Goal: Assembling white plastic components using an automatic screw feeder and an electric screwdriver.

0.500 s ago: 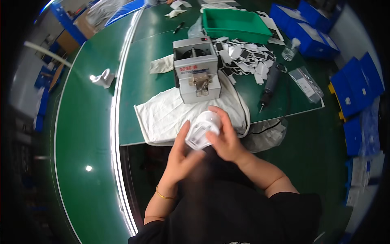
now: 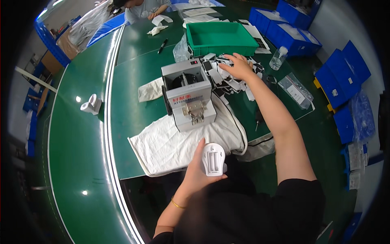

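while left [image 2: 196, 175] holds casing [image 2: 213, 160] — right [image 2: 239, 68] reaches (cards [image 2: 231, 85])

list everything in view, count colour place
machine: one, grey, centre
large cloth: one, white, under machine
flat pieces: many, black-and-white, beside machine
bin: one, green, beyond pieces
bottle: one, clear, right of bin
pen: one, black, left of bin
crates: several, blue, right
tabletops: multiple, green, centre and left
curved item: one, white, left tabletop
co-worker: one, grey top, far end
device: one, white, low centre
left hand: one, holding device
right hand: one, over pieces
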{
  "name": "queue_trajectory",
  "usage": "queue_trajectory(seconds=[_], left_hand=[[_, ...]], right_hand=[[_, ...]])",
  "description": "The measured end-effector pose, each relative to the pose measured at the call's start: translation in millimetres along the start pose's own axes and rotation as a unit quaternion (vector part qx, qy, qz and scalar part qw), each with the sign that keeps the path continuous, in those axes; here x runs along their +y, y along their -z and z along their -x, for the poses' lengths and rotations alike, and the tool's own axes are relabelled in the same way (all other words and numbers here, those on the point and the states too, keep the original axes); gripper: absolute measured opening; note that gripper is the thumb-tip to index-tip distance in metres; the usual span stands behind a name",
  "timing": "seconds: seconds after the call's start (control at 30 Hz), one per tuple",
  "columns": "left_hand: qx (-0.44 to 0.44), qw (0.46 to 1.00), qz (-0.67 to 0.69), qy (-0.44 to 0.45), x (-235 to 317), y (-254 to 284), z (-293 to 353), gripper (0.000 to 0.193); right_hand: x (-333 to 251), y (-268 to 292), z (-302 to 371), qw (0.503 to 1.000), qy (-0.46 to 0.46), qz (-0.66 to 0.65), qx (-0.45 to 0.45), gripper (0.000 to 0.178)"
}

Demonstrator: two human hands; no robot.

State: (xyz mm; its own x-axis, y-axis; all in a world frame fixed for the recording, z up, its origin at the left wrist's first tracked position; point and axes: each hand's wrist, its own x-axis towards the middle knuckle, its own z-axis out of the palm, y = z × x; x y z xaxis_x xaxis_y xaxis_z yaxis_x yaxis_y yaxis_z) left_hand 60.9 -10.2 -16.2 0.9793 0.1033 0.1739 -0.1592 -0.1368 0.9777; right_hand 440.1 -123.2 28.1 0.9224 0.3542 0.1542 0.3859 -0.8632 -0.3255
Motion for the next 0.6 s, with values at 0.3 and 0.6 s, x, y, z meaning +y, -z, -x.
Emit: queue_trajectory(seconds=[0.3, 0.6], left_hand=[[0.052, 0.992, -0.114, -0.018, -10.8, 12.2, -2.2, 0.123], [0.072, 0.985, -0.158, -0.025, -16.4, 6.8, -1.5, 0.125]], right_hand=[[32.7, -39.5, -10.2, 0.994, -0.02, -0.051, -0.095, 0.083], [24.1, -20.3, 48.3, 0.981, 0.046, -0.186, -0.033, 0.075]])
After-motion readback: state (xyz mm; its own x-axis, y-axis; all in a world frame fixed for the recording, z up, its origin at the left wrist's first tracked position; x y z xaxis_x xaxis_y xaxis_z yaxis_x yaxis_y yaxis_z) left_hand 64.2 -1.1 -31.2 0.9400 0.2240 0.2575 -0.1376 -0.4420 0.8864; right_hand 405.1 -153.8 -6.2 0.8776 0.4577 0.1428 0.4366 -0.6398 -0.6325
